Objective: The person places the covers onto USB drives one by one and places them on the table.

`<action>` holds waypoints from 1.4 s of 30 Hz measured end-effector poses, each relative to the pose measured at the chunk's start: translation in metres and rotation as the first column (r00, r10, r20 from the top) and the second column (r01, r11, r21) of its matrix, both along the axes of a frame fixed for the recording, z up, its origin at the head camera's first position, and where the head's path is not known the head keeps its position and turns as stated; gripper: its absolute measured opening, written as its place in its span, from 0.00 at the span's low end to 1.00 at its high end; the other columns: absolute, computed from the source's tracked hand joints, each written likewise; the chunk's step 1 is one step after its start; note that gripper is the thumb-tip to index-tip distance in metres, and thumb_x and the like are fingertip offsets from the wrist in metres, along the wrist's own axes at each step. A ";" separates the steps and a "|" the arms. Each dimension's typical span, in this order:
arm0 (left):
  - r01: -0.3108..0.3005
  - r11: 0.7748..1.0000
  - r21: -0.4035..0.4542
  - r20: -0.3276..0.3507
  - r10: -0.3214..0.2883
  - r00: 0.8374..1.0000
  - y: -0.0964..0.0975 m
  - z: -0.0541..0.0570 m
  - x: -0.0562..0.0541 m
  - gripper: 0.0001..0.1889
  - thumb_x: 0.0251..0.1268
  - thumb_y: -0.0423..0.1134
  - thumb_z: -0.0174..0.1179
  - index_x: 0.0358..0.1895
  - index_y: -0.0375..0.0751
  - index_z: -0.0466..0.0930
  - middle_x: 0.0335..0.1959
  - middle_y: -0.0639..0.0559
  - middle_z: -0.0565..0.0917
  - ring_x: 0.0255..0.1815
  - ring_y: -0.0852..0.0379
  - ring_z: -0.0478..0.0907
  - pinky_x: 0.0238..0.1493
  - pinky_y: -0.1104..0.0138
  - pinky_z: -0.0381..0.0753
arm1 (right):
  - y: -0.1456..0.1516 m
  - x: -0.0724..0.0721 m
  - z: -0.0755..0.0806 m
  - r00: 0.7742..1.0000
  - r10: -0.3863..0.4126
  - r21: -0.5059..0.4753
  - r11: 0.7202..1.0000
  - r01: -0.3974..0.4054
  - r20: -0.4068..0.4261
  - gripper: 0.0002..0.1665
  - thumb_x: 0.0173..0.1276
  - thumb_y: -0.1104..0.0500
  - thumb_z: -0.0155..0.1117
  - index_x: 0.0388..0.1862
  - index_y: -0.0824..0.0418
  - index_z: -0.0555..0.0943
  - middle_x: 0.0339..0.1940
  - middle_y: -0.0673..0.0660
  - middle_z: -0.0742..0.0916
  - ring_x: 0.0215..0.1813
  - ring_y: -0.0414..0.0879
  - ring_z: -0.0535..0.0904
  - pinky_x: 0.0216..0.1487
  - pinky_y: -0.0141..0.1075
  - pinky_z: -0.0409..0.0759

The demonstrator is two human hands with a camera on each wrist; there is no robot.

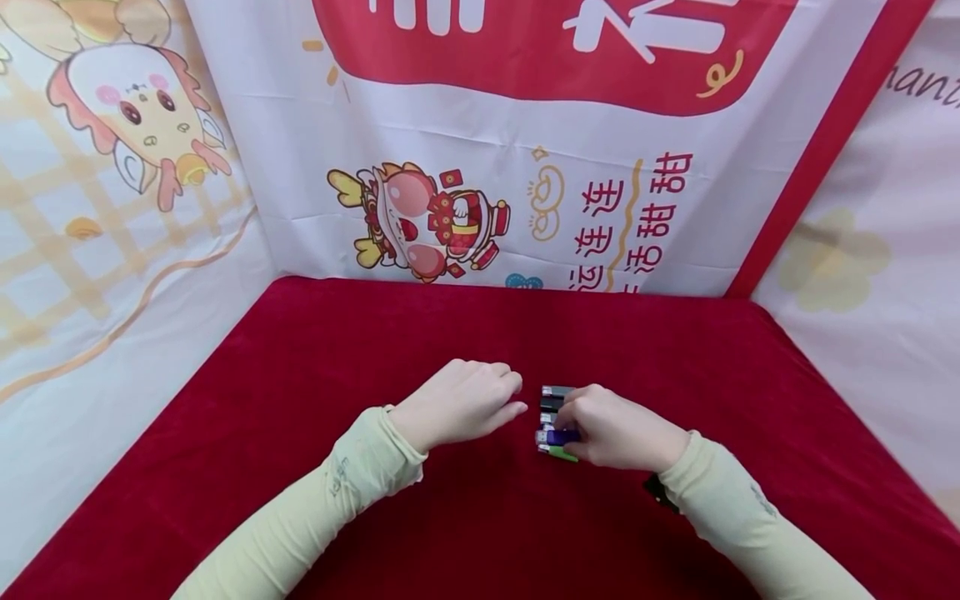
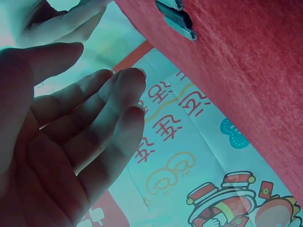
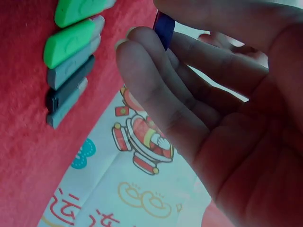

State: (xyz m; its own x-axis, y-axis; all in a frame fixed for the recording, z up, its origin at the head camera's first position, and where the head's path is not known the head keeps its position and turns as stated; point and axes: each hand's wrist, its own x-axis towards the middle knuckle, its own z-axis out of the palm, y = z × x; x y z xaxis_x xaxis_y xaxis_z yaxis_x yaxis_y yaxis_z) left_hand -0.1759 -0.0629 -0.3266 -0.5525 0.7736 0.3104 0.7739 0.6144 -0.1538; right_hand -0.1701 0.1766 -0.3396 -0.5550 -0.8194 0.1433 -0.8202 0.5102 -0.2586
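A purple USB flash drive (image 1: 562, 437) is pinched between the thumb and fingers of my right hand (image 1: 618, 429), its metal plug pointing left. It is held over a row of flash drives on the red cloth. In the right wrist view the row shows a green flash drive (image 3: 69, 43), another green one (image 3: 80, 10), a black one (image 3: 70, 86) and grey ones (image 3: 73, 65) lying side by side. My left hand (image 1: 465, 404) hovers left of the row, holding nothing, with its fingers loosely bent and the thumb apart from them in the left wrist view.
Red cloth (image 1: 375, 333) covers the table. Printed white curtains (image 1: 285, 167) stand behind it and along both sides. A small dark object (image 1: 660, 493) shows under my right wrist.
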 end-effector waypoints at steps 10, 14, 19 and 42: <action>-0.017 1.000 -0.015 0.033 0.018 0.999 0.001 0.000 -0.001 0.11 0.68 0.48 0.61 0.30 0.46 0.78 0.23 0.56 0.76 0.23 0.61 0.75 0.22 0.71 0.74 | -0.006 -0.001 -0.012 1.000 0.015 0.042 0.999 -0.016 0.016 0.07 0.53 0.68 0.74 0.24 0.58 0.85 0.20 0.43 0.79 0.23 0.32 0.71 0.27 0.27 0.73; -0.018 1.000 -0.021 0.037 0.019 0.999 0.001 0.000 -0.001 0.11 0.68 0.48 0.61 0.31 0.46 0.79 0.24 0.56 0.77 0.23 0.61 0.76 0.22 0.71 0.75 | -0.008 -0.001 -0.016 0.999 0.018 0.060 0.998 -0.019 0.028 0.09 0.52 0.68 0.74 0.21 0.56 0.83 0.17 0.41 0.76 0.20 0.33 0.67 0.24 0.27 0.70; -0.013 0.999 -0.029 0.052 0.015 0.999 0.002 -0.002 -0.001 0.12 0.68 0.49 0.61 0.31 0.46 0.79 0.24 0.55 0.78 0.23 0.60 0.76 0.22 0.71 0.75 | -0.009 -0.001 -0.018 0.998 0.006 0.089 0.996 -0.012 0.066 0.06 0.53 0.65 0.77 0.24 0.58 0.85 0.16 0.40 0.75 0.18 0.32 0.66 0.22 0.27 0.69; -0.044 0.997 -0.060 0.120 0.051 0.991 0.002 -0.006 0.002 0.11 0.69 0.50 0.60 0.33 0.47 0.80 0.26 0.56 0.78 0.24 0.62 0.74 0.23 0.70 0.74 | 0.001 0.002 0.002 0.990 -0.137 0.059 0.989 0.138 -0.015 0.05 0.58 0.56 0.76 0.30 0.54 0.86 0.20 0.39 0.77 0.20 0.33 0.69 0.23 0.29 0.73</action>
State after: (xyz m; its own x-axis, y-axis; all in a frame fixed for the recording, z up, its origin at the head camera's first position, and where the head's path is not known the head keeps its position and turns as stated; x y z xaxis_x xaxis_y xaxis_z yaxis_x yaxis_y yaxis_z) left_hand -0.1734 -0.0611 -0.3324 -0.6200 0.7600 0.1948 0.7591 0.6438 -0.0958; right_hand -0.1683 0.1772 -0.3376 -0.6619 -0.7426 0.1027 -0.7435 0.6329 -0.2158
